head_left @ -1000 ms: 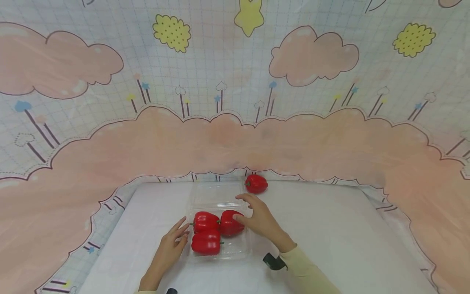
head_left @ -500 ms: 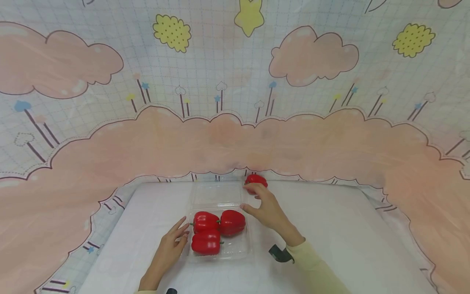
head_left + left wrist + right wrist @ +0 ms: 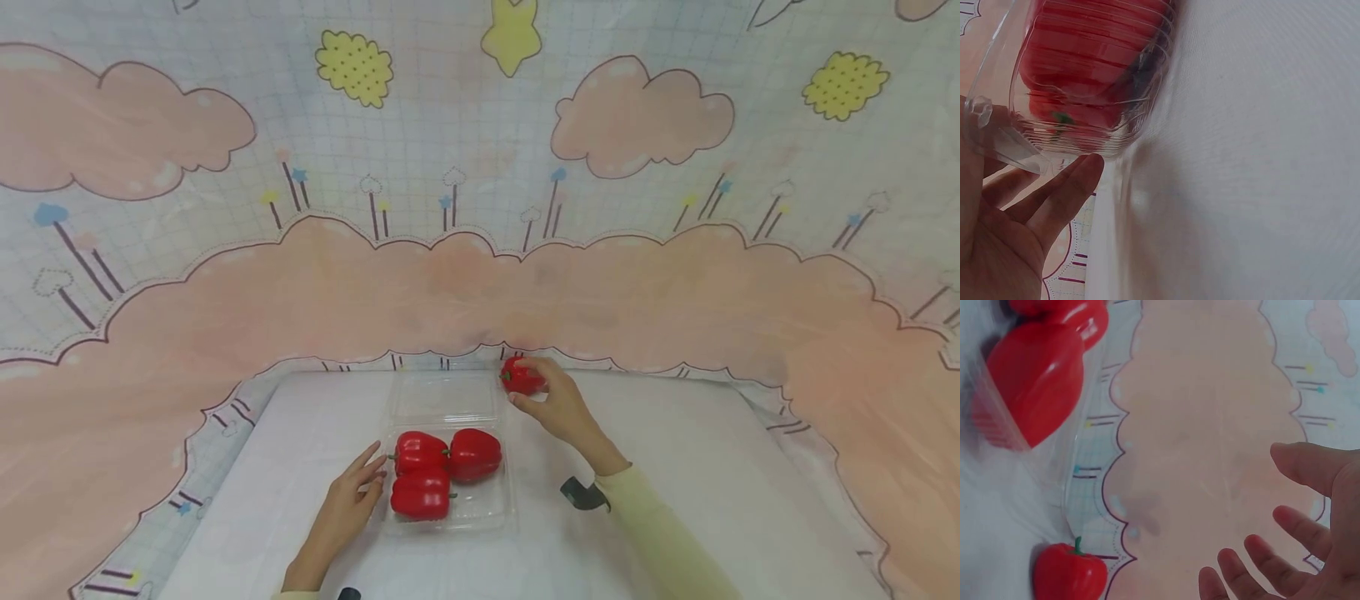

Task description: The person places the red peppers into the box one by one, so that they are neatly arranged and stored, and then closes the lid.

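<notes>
Three red bell peppers lie in a clear plastic clamshell container (image 3: 483, 507) on the table. Two of them, a rear-left pepper (image 3: 420, 452) and a front-left pepper (image 3: 422, 493), sit side by side, with a third pepper (image 3: 476, 455) to their right. My left hand (image 3: 347, 508) touches the container's left side, its fingers fairly straight; in the left wrist view the fingertips (image 3: 1092, 164) are against the ribbed wall. At the far edge, my right hand (image 3: 555, 404) reaches over a fourth pepper (image 3: 516, 377). The right wrist view shows its fingers spread, apart from that pepper (image 3: 1071, 572).
Behind the base, the container's clear lid (image 3: 446, 396) lies folded back flat. A white cloth (image 3: 712, 483) covers the table, and a patterned curtain (image 3: 450, 283) rises right behind its far edge. Dark wrist devices (image 3: 585, 493) sit at both wrists.
From the container's right-hand pepper, my right hand has moved away, back and to the right, to the pepper at the far edge. My left hand has stayed at the container's side.
</notes>
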`<action>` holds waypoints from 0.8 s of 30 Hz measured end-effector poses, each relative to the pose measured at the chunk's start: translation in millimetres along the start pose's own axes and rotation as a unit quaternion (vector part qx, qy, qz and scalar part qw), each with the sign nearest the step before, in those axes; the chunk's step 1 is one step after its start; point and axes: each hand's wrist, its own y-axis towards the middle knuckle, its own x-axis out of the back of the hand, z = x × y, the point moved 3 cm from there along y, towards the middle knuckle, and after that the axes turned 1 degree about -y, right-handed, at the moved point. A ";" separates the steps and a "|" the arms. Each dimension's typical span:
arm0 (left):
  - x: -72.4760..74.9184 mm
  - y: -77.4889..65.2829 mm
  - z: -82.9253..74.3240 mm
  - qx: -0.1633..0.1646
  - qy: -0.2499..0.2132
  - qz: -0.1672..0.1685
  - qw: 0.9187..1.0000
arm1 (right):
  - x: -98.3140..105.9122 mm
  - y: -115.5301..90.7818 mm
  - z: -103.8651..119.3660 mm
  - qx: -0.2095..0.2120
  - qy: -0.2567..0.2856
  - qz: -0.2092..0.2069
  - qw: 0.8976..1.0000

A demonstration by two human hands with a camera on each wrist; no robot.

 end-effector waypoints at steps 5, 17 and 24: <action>0.0 -0.5 -0.3 0.005 0.002 -0.001 1.000 | 2.0 10.7 -10.1 0.001 0.004 -0.008 1.000; -0.8 -0.2 1.7 0.005 0.002 0.001 1.000 | -5.0 24.9 -38.7 -0.056 0.010 -0.004 0.998; -0.6 -0.5 0.7 0.010 0.001 0.003 1.000 | -12.6 30.0 -59.3 -0.094 0.005 0.005 0.996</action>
